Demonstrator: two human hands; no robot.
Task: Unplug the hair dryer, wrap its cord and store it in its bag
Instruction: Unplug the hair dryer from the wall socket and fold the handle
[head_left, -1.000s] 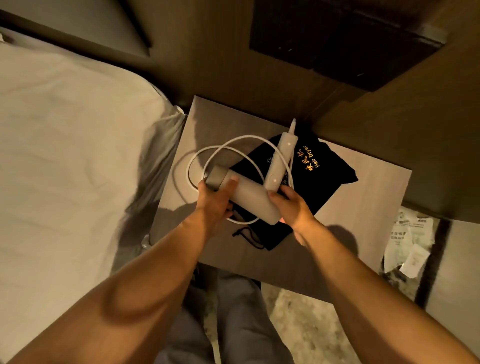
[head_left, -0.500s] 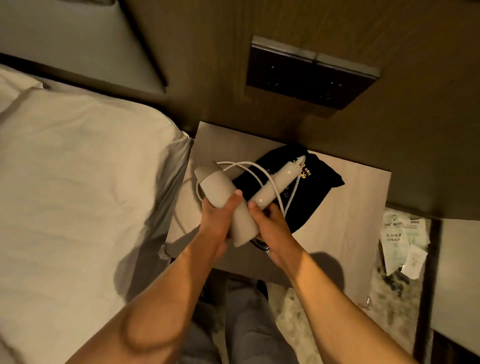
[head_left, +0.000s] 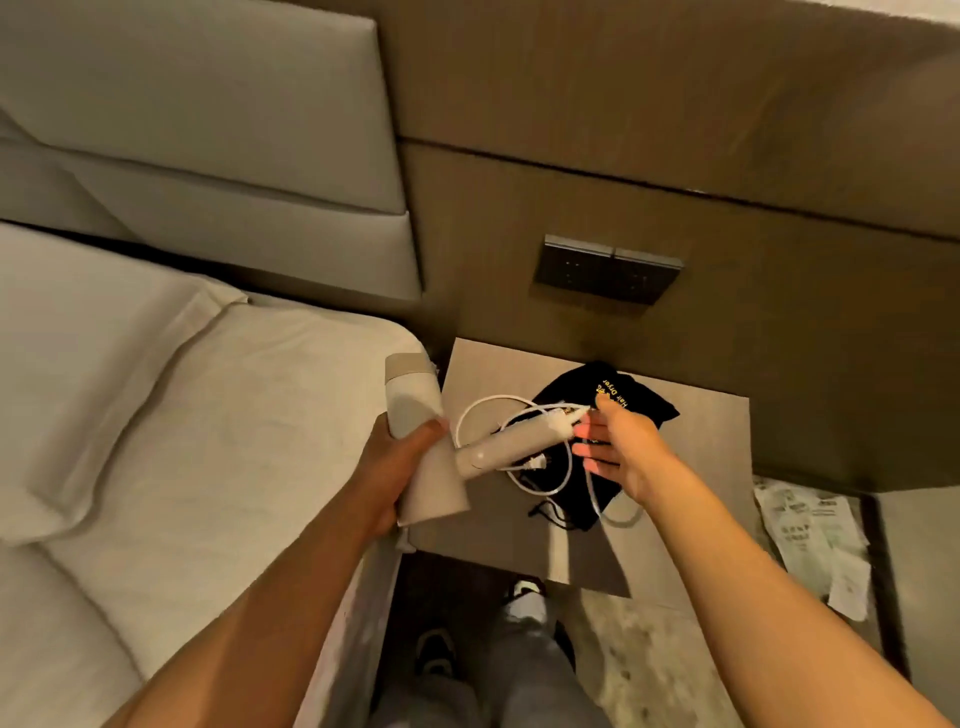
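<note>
My left hand (head_left: 400, 467) is wrapped around the barrel of the beige hair dryer (head_left: 415, 415), held over the gap between the bed and the nightstand. The dryer's handle (head_left: 514, 441) points right, across the nightstand. Its white cord (head_left: 480, 413) lies in loose loops over the black drawstring bag (head_left: 644, 408), which lies flat and has yellow lettering. My right hand (head_left: 618, 452) hovers with fingers spread at the handle's tip, where the cord leaves it. I cannot see it gripping anything. The plug is not clearly visible.
The wooden nightstand (head_left: 691, 467) stands against a brown wall panel with a dark socket plate (head_left: 608, 270). A bed with white sheets (head_left: 208, 415) and a padded headboard (head_left: 208, 130) fills the left. Printed papers (head_left: 810, 535) lie at the lower right.
The dryer has been lifted and swung left, its barrel now over the bed's edge. My right hand has let go of the handle and opened near its tip. The camera has tilted upward.
</note>
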